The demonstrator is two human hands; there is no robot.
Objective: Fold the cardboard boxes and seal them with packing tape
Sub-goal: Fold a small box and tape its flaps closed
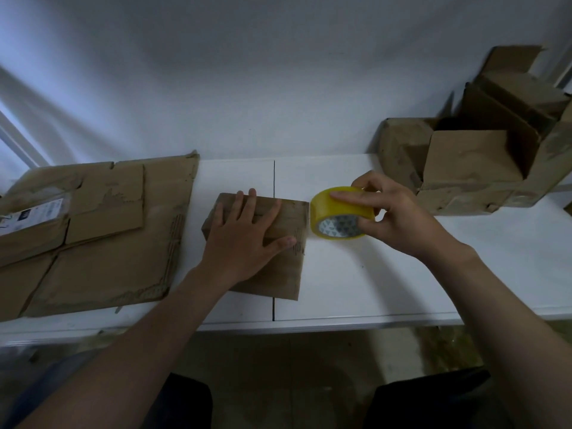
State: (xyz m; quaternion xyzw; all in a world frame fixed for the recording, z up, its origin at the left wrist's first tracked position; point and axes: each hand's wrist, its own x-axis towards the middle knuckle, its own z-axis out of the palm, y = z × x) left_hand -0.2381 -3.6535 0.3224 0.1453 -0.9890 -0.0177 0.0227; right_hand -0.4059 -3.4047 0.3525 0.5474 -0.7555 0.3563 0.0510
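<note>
- The small cardboard box (280, 270) is held down on the white table (371, 274) directly beneath the left hand (247, 239).
- The left hand's fingers are spread straight and flat across the box's top. Nothing is clasped by it, and only the palm and fingers are laid on the cardboard.
- The roll of yellow packing tape (335, 209) is gripped by the right hand (399, 218). The fingers are curled over the outer band and the thumb is set against the lower edge by the printed core (white with a grey pattern).
- The roll is held on edge, between the 2 hands, just beside the box's side nearest the right hand. Whether roll and box touch cannot be told.
- A dark seam (274, 178) in the table is seen beyond the left hand's fingertips and again at the box's near edge.
- Flattened cardboard (102, 252) is spread on the table to the outer side of the left hand. A white label (34, 213) is stuck at its far corner.
- Opened boxes (464, 168), torn and with flaps raised, are piled beyond the right hand and to its outer side, against the white wall (247, 88).
</note>
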